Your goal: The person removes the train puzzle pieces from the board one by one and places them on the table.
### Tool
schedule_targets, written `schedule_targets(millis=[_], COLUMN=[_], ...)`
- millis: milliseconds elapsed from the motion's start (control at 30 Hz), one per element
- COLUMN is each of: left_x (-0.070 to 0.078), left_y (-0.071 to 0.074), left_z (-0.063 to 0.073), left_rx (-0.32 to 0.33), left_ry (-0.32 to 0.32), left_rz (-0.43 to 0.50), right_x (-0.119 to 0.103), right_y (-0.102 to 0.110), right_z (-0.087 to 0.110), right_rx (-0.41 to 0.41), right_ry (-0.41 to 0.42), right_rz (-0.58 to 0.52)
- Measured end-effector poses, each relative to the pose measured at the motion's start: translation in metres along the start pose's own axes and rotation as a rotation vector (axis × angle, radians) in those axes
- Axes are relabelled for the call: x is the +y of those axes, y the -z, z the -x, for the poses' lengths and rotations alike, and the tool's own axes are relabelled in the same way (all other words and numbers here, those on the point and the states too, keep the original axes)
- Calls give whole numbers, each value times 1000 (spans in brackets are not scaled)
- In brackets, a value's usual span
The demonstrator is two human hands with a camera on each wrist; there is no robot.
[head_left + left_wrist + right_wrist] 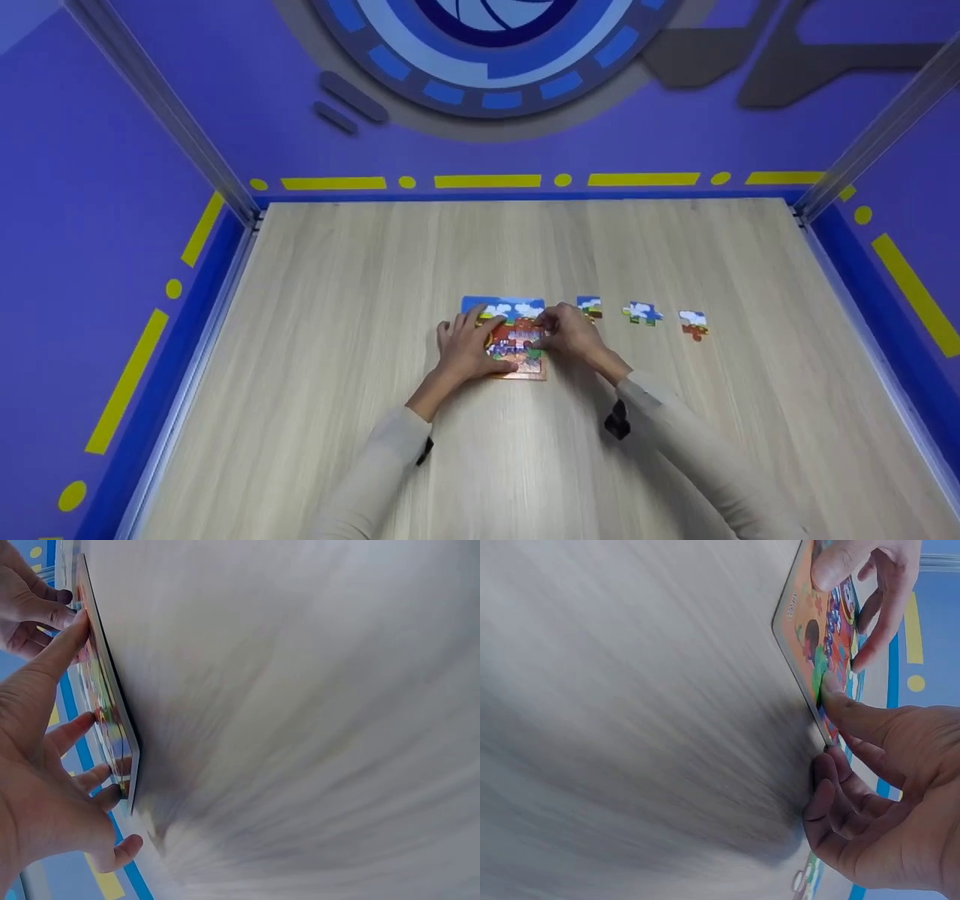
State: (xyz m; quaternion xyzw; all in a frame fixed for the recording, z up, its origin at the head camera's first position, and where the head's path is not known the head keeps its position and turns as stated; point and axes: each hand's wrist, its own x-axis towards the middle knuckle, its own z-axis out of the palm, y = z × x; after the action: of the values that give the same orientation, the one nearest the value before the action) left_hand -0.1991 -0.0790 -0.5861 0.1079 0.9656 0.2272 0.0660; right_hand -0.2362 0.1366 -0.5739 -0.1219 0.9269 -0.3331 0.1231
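A colourful jigsaw puzzle in a flat tray lies on the table, showing clouds and a red and orange picture. My left hand spreads over its left side, with the thumb and fingertips resting on the picture. At the right edge my right hand has its thumb and index finger on a puzzle piece, pinching at its sides. In the right wrist view the right thumb lies on the picture close to the rim, and the other fingers are curled beside the edge. The right hand partly covers that piece.
Three loose jigsaw pieces lie in a row to the right: one piece just behind the right hand, a middle piece and a far piece. The wooden table meets blue-purple walls at the back and sides.
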Motion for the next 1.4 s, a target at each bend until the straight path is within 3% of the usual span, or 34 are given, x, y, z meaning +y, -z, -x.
schedule_targets(millis=[367,700,833,1400], left_x=[1,4,6,7], left_y=[-1,1,3,3], left_z=[-1,0,1,0], left_rx=[-10,-13,-17,-31], left_ry=[13,12,22,31], left_rz=[19,8,6,-4], right_x=[2,9,8,6], right_y=[-2,-3,-4,3], right_z=[5,11,14,22], right_rx=[43,53,46,131], right_ry=[27,120,112,77], right_rz=[-109,-298,-343,-387])
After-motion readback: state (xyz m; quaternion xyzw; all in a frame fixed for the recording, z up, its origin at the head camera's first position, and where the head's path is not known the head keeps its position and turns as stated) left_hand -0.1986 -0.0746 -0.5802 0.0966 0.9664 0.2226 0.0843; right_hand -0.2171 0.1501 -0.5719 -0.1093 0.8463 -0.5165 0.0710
